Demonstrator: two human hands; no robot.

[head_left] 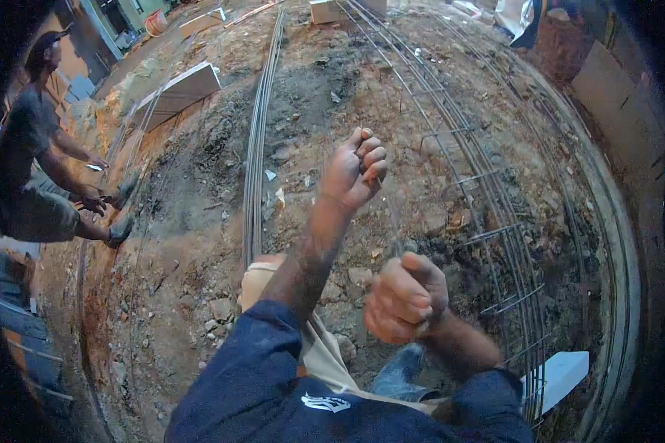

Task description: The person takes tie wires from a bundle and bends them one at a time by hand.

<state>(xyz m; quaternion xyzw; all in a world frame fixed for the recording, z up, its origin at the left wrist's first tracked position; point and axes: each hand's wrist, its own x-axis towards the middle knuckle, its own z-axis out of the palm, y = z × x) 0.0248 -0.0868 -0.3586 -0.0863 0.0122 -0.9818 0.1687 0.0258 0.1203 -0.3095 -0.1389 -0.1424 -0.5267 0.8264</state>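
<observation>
My left hand (355, 170) is raised out in front of me, its fingers curled into a fist with the thumb side up. Closer to my body, my right hand (406, 297) is also closed and slightly blurred. A faint thin streak runs between the two fists, too blurred to name. What either fist holds is hidden by the fingers. Below and to the left of my left hand lies a bundle of long straight steel bars (257, 148). A rebar cage (484, 170) with tied stirrups stretches along the ground to my right.
A person (33, 155) in a dark shirt sits or crouches at the left with both hands forward. Rough, stony ground (192, 288) lies under everything. White blocks sit at the left (177, 96) and lower right (561, 380). A curved concrete edge (613, 251) borders the right side.
</observation>
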